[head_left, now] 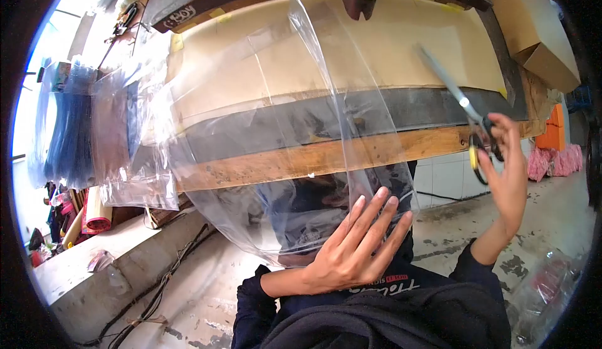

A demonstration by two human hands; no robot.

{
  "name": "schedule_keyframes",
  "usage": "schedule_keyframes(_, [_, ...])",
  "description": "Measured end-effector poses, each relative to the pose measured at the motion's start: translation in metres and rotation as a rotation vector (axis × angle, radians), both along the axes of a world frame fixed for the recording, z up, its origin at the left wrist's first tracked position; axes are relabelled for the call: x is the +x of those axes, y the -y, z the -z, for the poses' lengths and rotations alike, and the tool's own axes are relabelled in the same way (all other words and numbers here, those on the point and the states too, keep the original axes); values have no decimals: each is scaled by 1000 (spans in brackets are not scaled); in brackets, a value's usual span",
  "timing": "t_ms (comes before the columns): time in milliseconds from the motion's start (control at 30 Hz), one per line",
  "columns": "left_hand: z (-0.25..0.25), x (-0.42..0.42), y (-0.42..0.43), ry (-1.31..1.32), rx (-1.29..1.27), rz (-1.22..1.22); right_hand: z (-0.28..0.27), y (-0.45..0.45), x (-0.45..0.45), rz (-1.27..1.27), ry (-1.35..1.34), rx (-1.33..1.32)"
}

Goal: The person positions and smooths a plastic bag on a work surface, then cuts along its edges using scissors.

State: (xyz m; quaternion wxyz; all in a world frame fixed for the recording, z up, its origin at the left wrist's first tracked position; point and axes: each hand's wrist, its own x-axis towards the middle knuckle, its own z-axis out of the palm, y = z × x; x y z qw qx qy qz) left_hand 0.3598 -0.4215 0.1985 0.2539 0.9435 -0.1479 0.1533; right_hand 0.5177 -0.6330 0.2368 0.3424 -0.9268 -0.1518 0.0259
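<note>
A pair of scissors [466,103] with a yellow-and-black handle is in my right hand [509,180], raised at the right. The blades point up and to the left over the bench, and the fingers wrap the handle loops. A large clear plastic sheet [269,98] drapes across the bench and over its wooden front edge. My left hand [357,249] lies at the sheet's lower part in front of my body, fingers stretched out and somewhat spread. The thumb of that hand is hidden.
The bench top [401,42] is cream-coloured, with a grey strip and wooden front edge [251,164]. Clear plastic bundles [69,136] hang at the left. A cardboard box [552,67] stands at the far right. Black cables [169,270] run along the ledge below.
</note>
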Motion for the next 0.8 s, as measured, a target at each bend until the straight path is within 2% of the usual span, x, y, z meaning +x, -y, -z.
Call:
schedule_keyframes(33, [-1, 0, 0, -15, -8, 6, 2, -4, 8, -2, 8, 7])
schedule_keyframes(100, [0, 0, 1, -9, 1, 0, 10, -13, 21, 54, 299, -387])
schedule_keyframes(133, [0, 0, 2, -12, 2, -5, 12, -20, 24, 27, 403, -505])
schedule_keyframes(167, [0, -1, 2, -7, 8, -7, 13, -28, 24, 28, 408, -498])
schedule_keyframes(233, [0, -3, 4, -16, 23, -6, 11, -50, 20, 10, 718, -468])
schedule_keyframes(267, [-2, -5, 5, -45, 19, 14, 7, -61, 15, 9, 514, -242])
schedule_keyframes(333, [0, -8, 8, -37, 25, 35, 4, -85, 6, -151, 162, 141])
schedule_keyframes(367, [2, -10, 10, -30, 29, 56, 13, -96, 6, -229, 141, 210])
schedule_keyframes(400, [3, -12, 11, -8, 39, 66, 16, -105, 3, -253, -47, 316])
schedule_keyframes(433, [2, -13, 13, -4, 41, 74, 23, -112, 2, -227, -14, 371])
schedule_keyframes(500, [1, -17, 14, 7, 23, 76, 22, -113, 4, -110, -400, 488])
schedule_keyframes(533, [1, -17, 14, 18, 52, 75, 23, -113, 5, -112, -400, 488])
schedule_keyframes(600, [0, -19, 13, 15, 52, 75, 29, -110, 7, -112, -496, 686])
schedule_keyframes(800, [-2, -18, 13, -10, 25, 103, 29, -103, 11, -115, -583, 770])
